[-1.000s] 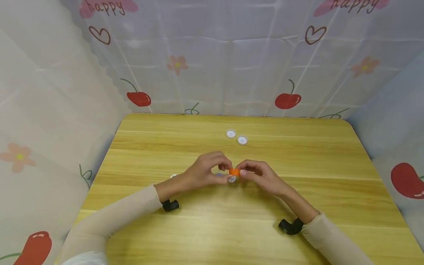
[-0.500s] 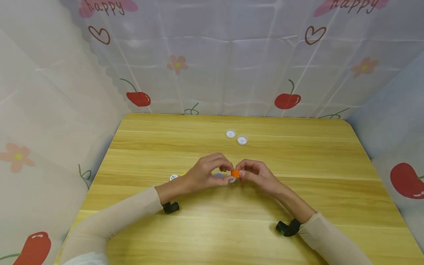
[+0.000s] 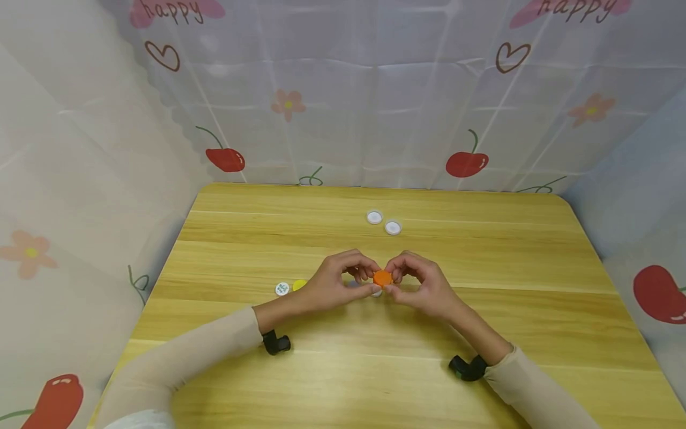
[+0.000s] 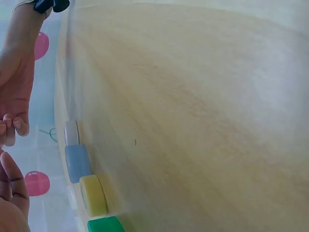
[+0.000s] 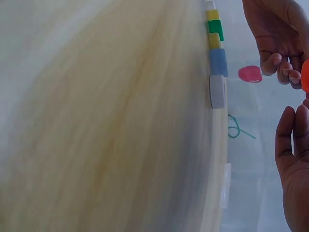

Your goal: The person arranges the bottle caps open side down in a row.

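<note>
An orange round disc [image 3: 383, 278], thick like a bottle cap, is held up above the table between two hands. My left hand [image 3: 343, 279] pinches its left edge with thumb and forefinger. From the other side, my right hand [image 3: 420, 283] pinches the right edge. Below them several similar discs form a row on the table: a white one [image 5: 217, 92], a blue one [image 5: 218, 63], a yellow one [image 4: 93, 195] and a green one [image 4: 106, 224] among them. In the head view the hands cover much of this row.
At the row's left end lie a white disc with a printed pattern [image 3: 282, 289] and a yellow disc [image 3: 299, 285]. Two white discs with clear rims [image 3: 393, 227] lie farther back on the wooden table [image 3: 482, 238]. A patterned curtain [image 3: 364, 119] hangs behind.
The orange disc has tilted from rim-on to showing its flat face. My right fingers have shifted along its edge, and my left forearm has uncovered the yellow disc at the left.
</note>
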Demonstrator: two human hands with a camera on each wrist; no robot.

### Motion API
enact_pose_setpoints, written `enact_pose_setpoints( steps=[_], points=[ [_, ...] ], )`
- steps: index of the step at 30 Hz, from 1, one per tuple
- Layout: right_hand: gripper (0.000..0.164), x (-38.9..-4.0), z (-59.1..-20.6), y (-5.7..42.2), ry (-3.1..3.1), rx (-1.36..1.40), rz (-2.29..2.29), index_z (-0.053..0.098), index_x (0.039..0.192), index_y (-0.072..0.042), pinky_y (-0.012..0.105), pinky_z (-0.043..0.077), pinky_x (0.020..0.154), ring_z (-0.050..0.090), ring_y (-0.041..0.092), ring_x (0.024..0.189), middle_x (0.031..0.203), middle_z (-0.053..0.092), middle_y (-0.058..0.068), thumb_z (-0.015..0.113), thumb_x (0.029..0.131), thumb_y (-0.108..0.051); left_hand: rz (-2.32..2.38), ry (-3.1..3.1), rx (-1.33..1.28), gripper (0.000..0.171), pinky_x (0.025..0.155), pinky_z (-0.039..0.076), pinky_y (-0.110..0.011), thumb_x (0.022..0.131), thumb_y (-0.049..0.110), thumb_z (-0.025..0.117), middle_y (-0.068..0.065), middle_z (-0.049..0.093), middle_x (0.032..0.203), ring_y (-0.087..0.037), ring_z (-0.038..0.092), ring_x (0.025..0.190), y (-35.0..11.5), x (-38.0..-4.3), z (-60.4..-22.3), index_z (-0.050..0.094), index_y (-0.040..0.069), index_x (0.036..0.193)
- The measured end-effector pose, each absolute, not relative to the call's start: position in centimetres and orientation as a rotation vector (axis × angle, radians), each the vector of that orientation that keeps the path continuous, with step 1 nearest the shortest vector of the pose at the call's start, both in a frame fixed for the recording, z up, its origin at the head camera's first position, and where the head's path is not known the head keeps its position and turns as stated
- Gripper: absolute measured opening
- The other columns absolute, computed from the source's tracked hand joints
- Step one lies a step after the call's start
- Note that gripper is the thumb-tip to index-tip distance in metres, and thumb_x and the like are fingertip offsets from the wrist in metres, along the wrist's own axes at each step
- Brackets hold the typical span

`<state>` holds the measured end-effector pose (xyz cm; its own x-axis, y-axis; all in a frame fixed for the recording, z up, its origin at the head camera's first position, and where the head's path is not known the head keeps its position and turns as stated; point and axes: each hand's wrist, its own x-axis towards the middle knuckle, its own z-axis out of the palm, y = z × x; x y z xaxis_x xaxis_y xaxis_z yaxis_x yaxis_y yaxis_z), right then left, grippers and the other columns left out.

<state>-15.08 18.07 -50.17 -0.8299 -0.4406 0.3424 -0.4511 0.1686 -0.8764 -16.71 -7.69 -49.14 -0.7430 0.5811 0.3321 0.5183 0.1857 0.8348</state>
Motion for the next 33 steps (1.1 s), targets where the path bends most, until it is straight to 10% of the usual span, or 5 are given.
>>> enact_pose_setpoints(
  steps=[33],
  points=[
    [0.031,-16.6,-49.2,20.7,-2.939,1.027,0.961,0.071,0.11,-0.022,0.032,0.059,0.086,0.065,0.011,0.094,0.102,0.071,-0.005,0.088,0.084,-0.023,0.748,2.759,1.089,0.022,0.093,0.05,-0.03,0.092,0.038,0.083,0.008,0.063,0.125,-0.014,0.054,0.113,-3.9,-17.9,-49.4,0.077,0.025,0.108]
  ],
)
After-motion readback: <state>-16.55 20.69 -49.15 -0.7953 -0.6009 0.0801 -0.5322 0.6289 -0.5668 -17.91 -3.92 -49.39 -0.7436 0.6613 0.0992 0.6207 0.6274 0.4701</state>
